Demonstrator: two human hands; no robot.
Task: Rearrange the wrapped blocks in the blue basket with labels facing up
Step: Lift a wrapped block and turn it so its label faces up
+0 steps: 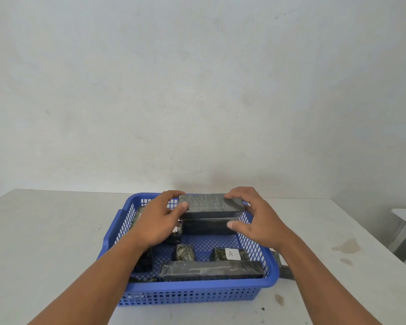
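**Mia:** How many hands do you see?

**Ben:** Two. The left hand [159,221] and the right hand [256,219]. They both hold the top long block [210,202], one hand at each end. The fingers curl round it, so both hands are clamped on it.

**Mia:** Where is that block?

**Ben:** It is over the far side of the blue basket [197,294]. It is right above the second long block [206,227]. I cannot tell if the two touch.

**Mia:** How many long blocks are there?

**Ben:** Three that I can see well. The third long block [211,270] lies flat along the near wall of the basket.

**Mia:** And little ones?

**Ben:** Two sit side by side in the middle. The labelled small block [242,254] is on the right, just behind the third long block. The plain small block [184,253] is on the left of it.

**Mia:** How many labels show?

**Ben:** Just one. It is a white label [231,254] with the letter A, and it faces up.

**Mia:** Any more blocks?

**Ben:** Yes, some on the left side of the basket. The left arm hides them, so I cannot count them. One dark block [283,266] lies outside the basket, beside its right wall, half behind the right arm.

**Mia:** What is the basket on?

**Ben:** One white table [56,231]. It has two brown stains [347,246] on the right.
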